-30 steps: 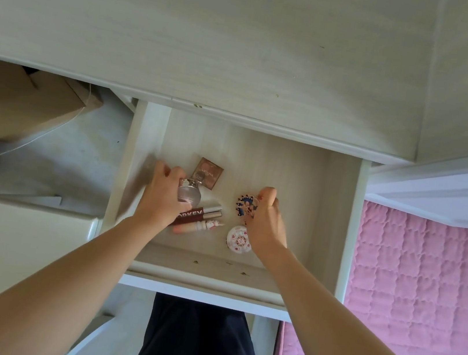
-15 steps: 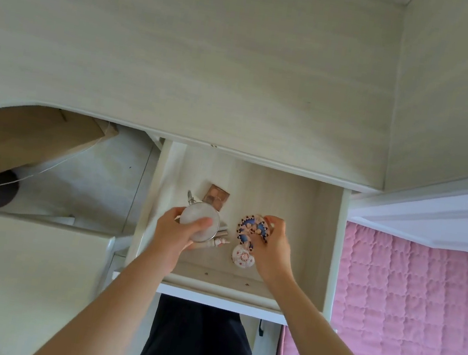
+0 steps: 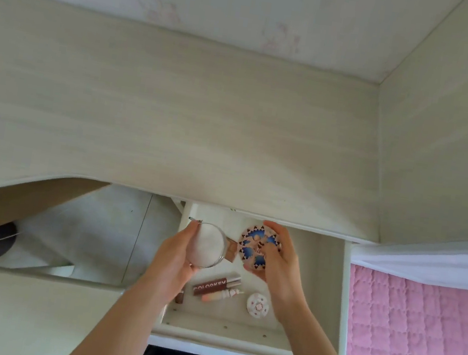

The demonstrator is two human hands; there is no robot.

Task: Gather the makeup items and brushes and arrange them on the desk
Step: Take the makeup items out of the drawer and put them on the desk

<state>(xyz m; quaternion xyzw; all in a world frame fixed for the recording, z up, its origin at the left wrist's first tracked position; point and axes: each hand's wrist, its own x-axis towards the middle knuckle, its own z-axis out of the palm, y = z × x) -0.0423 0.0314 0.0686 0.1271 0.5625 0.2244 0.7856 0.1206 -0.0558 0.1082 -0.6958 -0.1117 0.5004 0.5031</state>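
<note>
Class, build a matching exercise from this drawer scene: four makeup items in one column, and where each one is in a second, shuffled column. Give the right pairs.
Items
1. round white compact
2. blue patterned compact
3. brown lip gloss tube
4. small round floral case

Places
A. lying on the drawer floor, beside a peach tube
B. held in the right hand
C. lying on the drawer floor near the right wrist
D. held in the left hand

Pairs: 1-D, 2-B, 3-A, 4-C
</note>
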